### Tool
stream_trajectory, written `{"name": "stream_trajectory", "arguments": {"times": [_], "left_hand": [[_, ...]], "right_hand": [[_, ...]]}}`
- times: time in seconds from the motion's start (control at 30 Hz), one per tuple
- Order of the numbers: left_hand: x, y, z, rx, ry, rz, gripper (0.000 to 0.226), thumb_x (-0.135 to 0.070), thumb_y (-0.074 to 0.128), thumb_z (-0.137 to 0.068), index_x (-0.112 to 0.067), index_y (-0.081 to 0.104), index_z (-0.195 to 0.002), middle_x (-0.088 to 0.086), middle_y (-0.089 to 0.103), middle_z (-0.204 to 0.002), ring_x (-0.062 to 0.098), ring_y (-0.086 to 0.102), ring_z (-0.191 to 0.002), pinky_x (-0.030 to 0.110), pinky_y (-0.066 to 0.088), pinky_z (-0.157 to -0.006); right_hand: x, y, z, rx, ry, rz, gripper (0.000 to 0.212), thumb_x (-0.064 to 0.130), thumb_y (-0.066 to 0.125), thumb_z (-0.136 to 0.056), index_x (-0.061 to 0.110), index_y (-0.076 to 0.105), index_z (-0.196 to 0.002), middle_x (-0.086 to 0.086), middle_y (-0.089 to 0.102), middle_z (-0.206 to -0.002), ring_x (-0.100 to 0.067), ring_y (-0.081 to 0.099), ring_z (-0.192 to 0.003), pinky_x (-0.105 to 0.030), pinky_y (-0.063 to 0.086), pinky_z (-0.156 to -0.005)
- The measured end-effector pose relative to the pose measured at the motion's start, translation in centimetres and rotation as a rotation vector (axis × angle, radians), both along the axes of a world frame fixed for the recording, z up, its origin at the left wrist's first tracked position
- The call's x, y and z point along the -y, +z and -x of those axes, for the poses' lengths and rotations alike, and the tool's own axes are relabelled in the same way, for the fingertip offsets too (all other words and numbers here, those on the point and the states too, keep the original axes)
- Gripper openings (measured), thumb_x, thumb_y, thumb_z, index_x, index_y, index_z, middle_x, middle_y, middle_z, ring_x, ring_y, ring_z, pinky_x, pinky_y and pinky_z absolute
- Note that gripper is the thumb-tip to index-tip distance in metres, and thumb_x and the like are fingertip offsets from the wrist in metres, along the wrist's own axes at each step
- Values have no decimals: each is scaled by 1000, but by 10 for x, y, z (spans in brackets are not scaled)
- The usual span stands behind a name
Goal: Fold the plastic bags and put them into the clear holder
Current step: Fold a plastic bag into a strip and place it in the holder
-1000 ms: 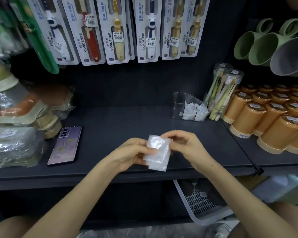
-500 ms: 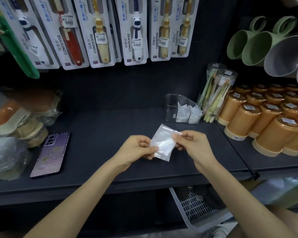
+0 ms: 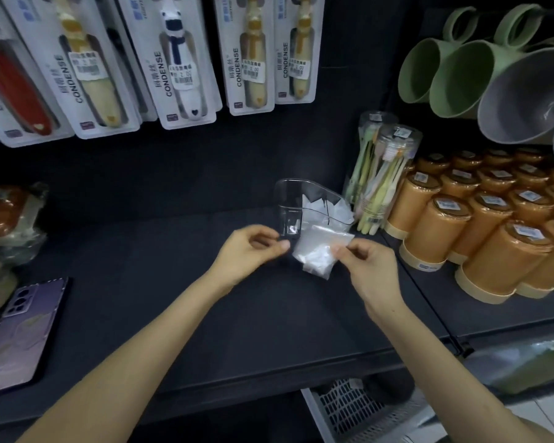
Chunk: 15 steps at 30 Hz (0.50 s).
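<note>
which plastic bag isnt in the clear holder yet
The folded plastic bag pinched by the right hand; the other bags already sit inside the clear holder.

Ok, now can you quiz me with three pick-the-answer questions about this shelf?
1. Where is the purple phone? A) on the dark shelf, far left B) inside a mug C) on the floor
2. What colour are the cups with stickers at the right? A) blue B) orange C) pink
3. The clear holder is: A) empty B) tipped over C) upright with folded bags inside
Answers: 1 A, it lies flat near the shelf's left end; 2 B, every row is orange; 3 C, white folds show through its wall.
</note>
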State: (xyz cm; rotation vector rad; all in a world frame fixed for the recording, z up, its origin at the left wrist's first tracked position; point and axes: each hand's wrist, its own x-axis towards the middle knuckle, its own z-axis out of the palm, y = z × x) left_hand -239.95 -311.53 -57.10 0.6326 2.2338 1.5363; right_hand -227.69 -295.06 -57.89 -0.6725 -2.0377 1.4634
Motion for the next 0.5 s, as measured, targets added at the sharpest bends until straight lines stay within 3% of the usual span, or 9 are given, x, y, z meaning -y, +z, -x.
{"name": "stream_trajectory", "arguments": {"times": [0.07, 0.13, 0.2, 0.27, 0.37, 0.5], "left_hand": [[-16, 1, 19, -158, 97, 73, 42, -30, 78, -78, -14, 62, -113, 0, 59, -99, 11, 57, -83, 26, 48, -82], [-31, 3, 37, -349, 88, 213, 70, -37, 81, -74, -17, 50, -134, 5, 52, -121, 19, 54, -106, 31, 43, -98], [-46, 7, 54, -440, 18, 331, 98, -42, 82, -70, -17, 31, -149, 10, 38, -144, 27, 39, -130, 34, 32, -111], [-58, 12, 68, -420, -57, 391, 113, -44, 83, -68, -15, 14, -154, 11, 23, -155, 27, 26, -141, 34, 24, -116], [-69, 11, 83, -301, -156, 399, 121, -39, 85, -67, -14, 4, -154, 9, 15, -160, 24, 20, -146, 33, 22, -118], [-73, 2, 84, -161, -133, 214, 121, -28, 88, -65, -11, 8, -154, 1, 33, -154, 18, 39, -137, 27, 35, -110]], "right_hand": [[-14, 0, 3, 9, -21, -69, 28, 19, 70, -86, 2, 63, -64, -14, 55, -60, -11, 42, -58, -30, 37, -59], [-25, 0, 6, 25, -28, -133, 31, 18, 71, -85, 10, 60, -57, 0, 50, -56, -10, 40, -56, -30, 34, -58], [-33, 1, 8, 39, -38, -183, 35, 16, 72, -84, 19, 57, -53, 9, 48, -57, -6, 40, -55, -27, 33, -59], [-40, 2, 11, 47, -35, -189, 30, 17, 72, -84, 23, 60, -57, 10, 52, -62, -5, 44, -58, -26, 35, -61], [-44, 3, 13, 70, -12, -175, 20, 18, 73, -84, 19, 67, -65, 9, 58, -67, -4, 49, -62, -24, 38, -64], [-42, 8, 11, 68, 13, -109, 18, 15, 72, -84, 7, 69, -68, 3, 58, -68, -7, 47, -62, -23, 38, -63]]}}
